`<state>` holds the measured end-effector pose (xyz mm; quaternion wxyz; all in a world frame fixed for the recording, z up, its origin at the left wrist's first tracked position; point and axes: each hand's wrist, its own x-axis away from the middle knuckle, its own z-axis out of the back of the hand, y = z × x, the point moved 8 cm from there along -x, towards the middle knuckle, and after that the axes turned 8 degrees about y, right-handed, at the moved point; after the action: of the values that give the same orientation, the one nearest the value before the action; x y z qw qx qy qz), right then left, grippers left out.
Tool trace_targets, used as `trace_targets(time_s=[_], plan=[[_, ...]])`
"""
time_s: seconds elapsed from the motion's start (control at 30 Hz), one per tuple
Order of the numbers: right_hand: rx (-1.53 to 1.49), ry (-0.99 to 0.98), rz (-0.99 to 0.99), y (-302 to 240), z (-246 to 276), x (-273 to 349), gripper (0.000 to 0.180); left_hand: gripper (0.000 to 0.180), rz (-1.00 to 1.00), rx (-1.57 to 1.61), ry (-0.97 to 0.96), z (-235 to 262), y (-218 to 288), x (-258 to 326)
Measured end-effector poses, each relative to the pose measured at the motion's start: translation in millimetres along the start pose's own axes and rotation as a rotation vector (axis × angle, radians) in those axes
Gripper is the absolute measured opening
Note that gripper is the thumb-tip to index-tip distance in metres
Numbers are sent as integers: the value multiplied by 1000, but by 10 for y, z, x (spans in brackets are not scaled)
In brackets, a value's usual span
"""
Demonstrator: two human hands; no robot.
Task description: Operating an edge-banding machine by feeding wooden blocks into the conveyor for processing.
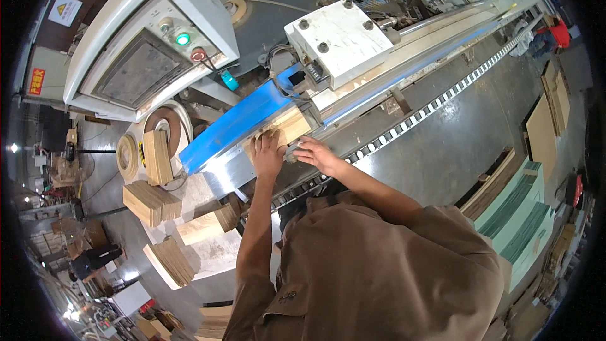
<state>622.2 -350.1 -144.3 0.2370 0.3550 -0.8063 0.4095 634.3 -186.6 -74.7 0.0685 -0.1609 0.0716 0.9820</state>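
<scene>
A pale wooden board [291, 124] lies on the metal bed of a machine, against a long blue guard [246, 123]. My left hand [267, 149] rests on top of its near left part, fingers spread and pressing on the wood. Close to the board's near right edge is my right hand [317, 155], its fingers stretched out loosely beside a small grey metal part. Whether its fingertips touch the board I cannot tell. The board's far edge runs in under the machine.
At left stand stacks of wooden boards [151, 204] on a worktable, with tape rolls [128, 156] beyond. A control panel [145, 57] with a green light rises above. A white machine head [338, 41] and a roller rail [435, 107] extend right. Green-edged panels [517, 215] lie farther right.
</scene>
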Motion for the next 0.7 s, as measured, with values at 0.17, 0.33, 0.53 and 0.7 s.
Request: trace_targets(time_s=[0.17, 0.33, 0.53, 0.7], plan=[[-274, -46, -30, 344, -121, -171, 83, 58, 62, 176, 18, 75, -152, 136], [-206, 8, 27, 336, -342, -91, 100, 51, 10, 120, -44, 218, -403, 350], [-265, -56, 34, 212, -330, -44, 99, 52, -79, 127, -47, 182, -277, 257], [-309, 32, 80, 47, -193, -2, 94, 51, -67, 131, -52, 55, -69, 163]])
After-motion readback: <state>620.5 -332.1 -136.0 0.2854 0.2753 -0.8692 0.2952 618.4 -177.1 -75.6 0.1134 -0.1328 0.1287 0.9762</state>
